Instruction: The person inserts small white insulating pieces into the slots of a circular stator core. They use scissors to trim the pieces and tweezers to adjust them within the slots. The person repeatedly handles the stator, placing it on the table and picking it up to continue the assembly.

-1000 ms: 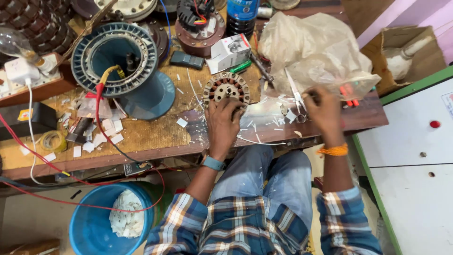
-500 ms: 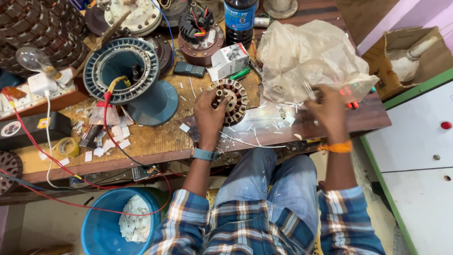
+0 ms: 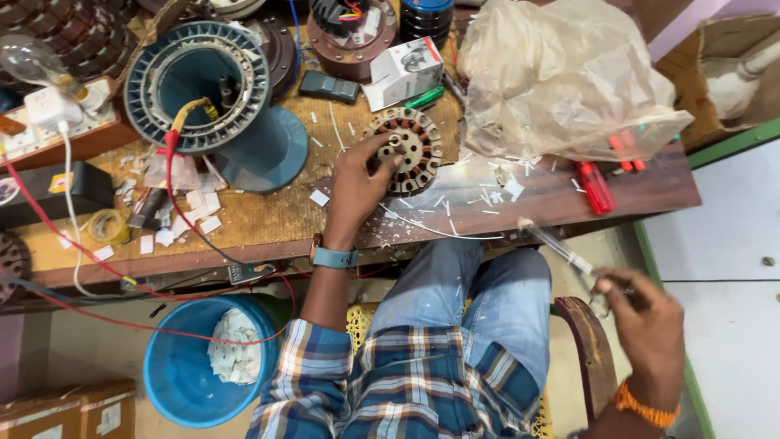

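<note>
**Stator pinned on the bench, thin strip drawn out to the side**

Clamped tight, the left hand (image 3: 357, 183) had its grip closed over the round slotted stator core (image 3: 406, 150), fingers on its hub, the core lying flat on the wooden bench (image 3: 268, 219) beside a crumpled plastic bag (image 3: 561, 73). Out wide, the right hand (image 3: 646, 321) pinched shut on a thin clear strip (image 3: 556, 248), held off the bench edge above the knee. White paper scraps (image 3: 496, 183) littered the bench near the core.

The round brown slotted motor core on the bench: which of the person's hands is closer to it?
Left. The left hand rests on the motor core, fingers gripping its rim. The right hand is off the bench, down beside the knee, pinching a thin clear strip.
</note>
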`<state>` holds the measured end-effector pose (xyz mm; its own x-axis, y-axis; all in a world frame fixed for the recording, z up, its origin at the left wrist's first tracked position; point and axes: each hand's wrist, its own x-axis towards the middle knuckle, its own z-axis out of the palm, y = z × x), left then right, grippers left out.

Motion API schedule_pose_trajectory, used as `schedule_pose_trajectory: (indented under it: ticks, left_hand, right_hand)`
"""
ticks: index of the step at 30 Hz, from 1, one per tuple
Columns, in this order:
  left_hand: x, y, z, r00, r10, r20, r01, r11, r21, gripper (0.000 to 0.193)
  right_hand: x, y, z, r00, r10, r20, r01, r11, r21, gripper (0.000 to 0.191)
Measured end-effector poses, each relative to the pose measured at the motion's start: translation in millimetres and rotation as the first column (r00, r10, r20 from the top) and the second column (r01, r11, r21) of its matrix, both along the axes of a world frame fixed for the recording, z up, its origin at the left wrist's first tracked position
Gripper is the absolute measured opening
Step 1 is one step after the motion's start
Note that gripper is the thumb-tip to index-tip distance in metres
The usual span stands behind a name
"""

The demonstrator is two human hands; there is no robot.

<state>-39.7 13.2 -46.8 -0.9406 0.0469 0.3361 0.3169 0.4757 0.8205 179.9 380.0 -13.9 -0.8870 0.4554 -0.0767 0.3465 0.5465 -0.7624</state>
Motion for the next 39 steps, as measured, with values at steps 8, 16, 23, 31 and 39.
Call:
schedule_pose_trajectory:
  ticks: [8, 16, 23, 31, 39]
  left_hand:
    - [45, -6, 25, 0.889, 0.250, 0.384, -0.140, 0.946, -0.292, 0.044]
    - [45, -24, 10, 0.800, 0.197, 0.567, -0.132, 0.979, -0.154, 0.027]
    - [44, -36, 14, 0.818, 0.003, 0.576, -0.157, 0.963, 0.219, 0.039]
    - [35, -33, 9, 0.853, -0.039, 0.521, -0.001, 0.997, 0.075, 0.027]
    - [31, -32, -6, 0.864, 0.123, 0.488, -0.079, 0.991, -0.110, 0.033]
  right_hand:
    - [35, -4, -66, 0.959, 0.247, 0.137, -0.164, 0.882, -0.443, 0.015]
    - [27, -98, -145, 0.986, 0.144, -0.089, -0.162, 0.651, -0.742, 0.032]
    - [13, -119, -130, 0.982, 0.040, 0.184, 0.097, 0.729, -0.678, 0.049]
    - [2, -131, -133, 0.975, 0.093, 0.203, 0.082, 0.697, -0.712, 0.039]
    - [-4, -127, -141, 0.965, 0.118, 0.234, 0.113, 0.620, -0.776, 0.039]
